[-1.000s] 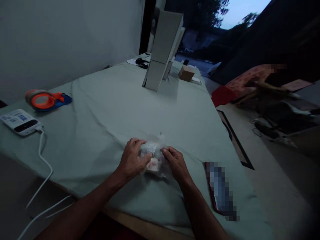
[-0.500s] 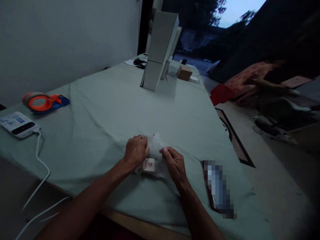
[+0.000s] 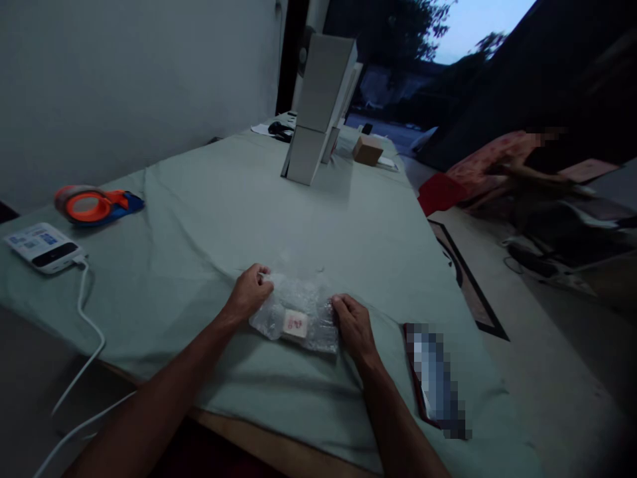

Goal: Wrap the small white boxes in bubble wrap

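A sheet of clear bubble wrap (image 3: 318,332) lies spread on the green cloth near the table's front edge. On its lower middle sits a small whitish block (image 3: 295,324) with red markings on top. My left hand (image 3: 253,292) pinches the wrap's upper left edge, its fingers curled. My right hand (image 3: 352,322) holds the wrap's right edge between thumb and fingers. Neither hand touches the block.
A phone (image 3: 435,378) lies right of my right hand. At the left are a tape dispenser (image 3: 97,204) and a white device (image 3: 44,249) with a cable. Tall white boxes (image 3: 318,106) and a brown box (image 3: 367,151) stand farther back. A person (image 3: 497,159) is at the right.
My left hand has moved left and my right hand slightly right, so the bubble wrap is now spread wider and flatter around the block.
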The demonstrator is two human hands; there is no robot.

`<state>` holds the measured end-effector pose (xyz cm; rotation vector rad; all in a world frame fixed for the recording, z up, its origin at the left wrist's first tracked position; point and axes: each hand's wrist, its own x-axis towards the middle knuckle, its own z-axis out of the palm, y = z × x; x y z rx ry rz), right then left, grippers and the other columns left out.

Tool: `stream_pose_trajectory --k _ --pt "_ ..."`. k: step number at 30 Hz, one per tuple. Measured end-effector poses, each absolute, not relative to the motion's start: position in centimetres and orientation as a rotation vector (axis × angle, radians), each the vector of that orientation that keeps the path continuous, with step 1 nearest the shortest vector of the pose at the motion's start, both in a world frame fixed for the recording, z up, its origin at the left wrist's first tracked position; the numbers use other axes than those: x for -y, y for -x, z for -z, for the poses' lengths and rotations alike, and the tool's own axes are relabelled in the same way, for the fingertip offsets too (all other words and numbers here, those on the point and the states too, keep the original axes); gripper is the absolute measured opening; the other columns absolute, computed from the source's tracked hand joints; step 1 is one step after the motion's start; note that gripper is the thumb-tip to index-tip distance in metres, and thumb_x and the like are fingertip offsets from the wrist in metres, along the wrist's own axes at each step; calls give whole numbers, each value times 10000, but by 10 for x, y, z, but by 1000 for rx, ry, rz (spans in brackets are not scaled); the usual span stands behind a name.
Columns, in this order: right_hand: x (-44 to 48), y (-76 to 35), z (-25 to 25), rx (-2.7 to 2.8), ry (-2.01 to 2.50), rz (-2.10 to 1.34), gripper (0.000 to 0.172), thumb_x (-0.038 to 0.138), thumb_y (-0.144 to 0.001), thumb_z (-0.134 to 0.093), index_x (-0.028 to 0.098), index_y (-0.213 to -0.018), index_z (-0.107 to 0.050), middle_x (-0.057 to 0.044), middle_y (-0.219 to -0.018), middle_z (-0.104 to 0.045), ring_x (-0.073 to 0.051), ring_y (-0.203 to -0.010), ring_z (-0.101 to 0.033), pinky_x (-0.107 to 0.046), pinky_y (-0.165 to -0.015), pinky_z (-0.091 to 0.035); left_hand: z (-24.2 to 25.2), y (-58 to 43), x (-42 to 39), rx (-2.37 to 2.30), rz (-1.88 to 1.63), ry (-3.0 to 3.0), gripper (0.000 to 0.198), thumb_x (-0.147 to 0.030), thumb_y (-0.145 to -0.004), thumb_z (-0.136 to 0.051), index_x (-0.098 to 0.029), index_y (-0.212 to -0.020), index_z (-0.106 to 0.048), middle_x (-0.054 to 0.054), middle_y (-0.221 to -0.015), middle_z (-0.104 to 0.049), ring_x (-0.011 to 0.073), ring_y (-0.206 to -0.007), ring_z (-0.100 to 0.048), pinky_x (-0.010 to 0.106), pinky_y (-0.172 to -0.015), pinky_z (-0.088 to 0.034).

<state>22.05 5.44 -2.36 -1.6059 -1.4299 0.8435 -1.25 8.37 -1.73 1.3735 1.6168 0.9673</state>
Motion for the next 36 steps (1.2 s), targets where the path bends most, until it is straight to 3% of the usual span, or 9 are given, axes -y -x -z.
stream_pose_trajectory --k 7,12,15,18,21,24,29,33,36 --pt "-61 -230 26 1648 1763 -631 273 399 -780 -527 186 -909 -638 -23 -775 -641 -184 -699 -560 -287 -666 -402 13 11 -95 -1720 -861 -1594 220 -185 -680 -587 -174 -894 -637 -22 -686 -587 153 -661 -533 243 -619 -381" --pt "-73 -217 16 1791 1844 -513 397 389 -750 -637 206 -1102 -617 -81 -989 -679 -224 -831 -607 -318 -741 -404 14 1 -113 -1761 -811 -1690 207 -238 -719 -613 -175 -913 -642 1 -775 -626 161 -711 -543 242 -633 -364" --pt "-89 -205 9 1830 1849 -427 344 377 -737 -668 207 -1034 -644 -90 -990 -681 -231 -869 -605 -312 -754 -389 12 -5 -122 -1775 -806 -1731 116 -276 -765 -586 -175 -790 -637 -4 -735 -614 149 -692 -524 238 -618 -342" --pt "-107 -204 9 1827 1842 -398 153 338 -794 -577 210 -792 -661 -60 -812 -680 -197 -776 -592 -281 -687 -371 11 -5 -128 -1813 -810 -1735 186 -264 -808 -519 -173 -677 -614 -11 -664 -583 139 -662 -505 238 -599 -323" --pt "-118 -217 17 1782 1825 -422 309 336 -834 -445 197 -599 -589 -24 -614 -610 -163 -638 -543 -256 -591 -343 14 -1 -132 -1860 -815 -1708 213 -222 -806 -490 -169 -638 -609 -10 -629 -570 138 -635 -503 240 -582 -320" --pt "-117 -234 25 1718 1799 -442 379 393 -837 -386 189 -568 -561 -9 -550 -563 -153 -566 -505 -252 -542 -333 17 3 -132 -1878 -841 -1699 193 -231 -808 -503 -164 -682 -633 1 -642 -587 146 -629 -525 245 -586 -348" --pt "-93 -243 15 1639 1727 -404 386 449 -856 -403 158 -850 -658 -73 -788 -680 -195 -720 -591 -291 -652 -422 8 8 -106 -1854 -1016 -1793 316 -284 -851 -498 -129 -1110 -592 93 -1002 -648 203 -896 -585 302 -774 -444" --pt "-67 -228 -4 1787 1542 -534 351 426 -901 -444 191 -1042 -664 -90 -1054 -695 -209 -917 -625 -316 -795 -458 -4 10 -73 -1630 -1012 -2018 233 -195 -834 -498 -198 -1018 -641 52 -987 -684 200 -965 -584 321 -877 -444" --pt "-54 -216 -13 2032 1386 -780 362 403 -945 -423 212 -1169 -634 -91 -1177 -672 -228 -1069 -607 -355 -906 -442 -10 9 -56 -1466 -797 -2330 322 -136 -833 -479 -173 -1113 -633 91 -978 -690 238 -983 -570 375 -896 -435"
